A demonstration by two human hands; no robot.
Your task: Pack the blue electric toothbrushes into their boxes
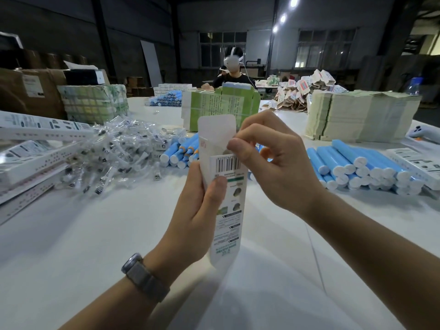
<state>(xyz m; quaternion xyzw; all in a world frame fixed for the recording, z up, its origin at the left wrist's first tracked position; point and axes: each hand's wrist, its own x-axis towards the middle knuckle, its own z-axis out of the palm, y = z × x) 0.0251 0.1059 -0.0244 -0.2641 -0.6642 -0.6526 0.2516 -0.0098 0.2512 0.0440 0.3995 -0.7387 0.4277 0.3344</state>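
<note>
The hall is dim, with a cold blue-grey cast. Light comes from a row of ceiling lamps (pixel 283 18) at the upper right, which flare into soft white blobs. The white worktop (pixel 71 234) below them is evenly bright, with only faint, soft-edged shadow near its front edge. The far walls and the windows (pixel 323 47) beside the lamps are murky and grainy. Wide-angle distortion bends the lines at the frame edges, and detail is soft there
</note>
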